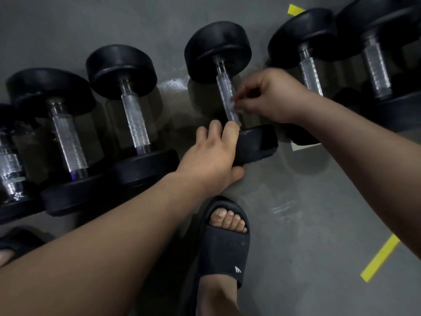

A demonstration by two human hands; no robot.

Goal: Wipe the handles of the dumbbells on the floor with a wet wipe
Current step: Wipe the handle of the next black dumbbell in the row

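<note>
Several black dumbbells with knurled silver handles lie in a row on the grey floor. The middle dumbbell (pixel 218 51) has its near weight (pixel 257 142) gripped by my left hand (pixel 214 156), fingers over the top and thumb under the edge. My right hand (pixel 266 96) pinches a small whitish wet wipe (pixel 234 103) against that dumbbell's handle (pixel 226 96), about halfway down. Most of the wipe is hidden by my fingers.
Two dumbbells (pixel 134 115) (pixel 68 142) lie to the left, a further one at the left edge, and two more (pixel 309 71) (pixel 376 69) to the right. My foot in a black slide sandal (pixel 224 242) stands just below the middle dumbbell. Yellow tape strips (pixel 380 258) mark the floor.
</note>
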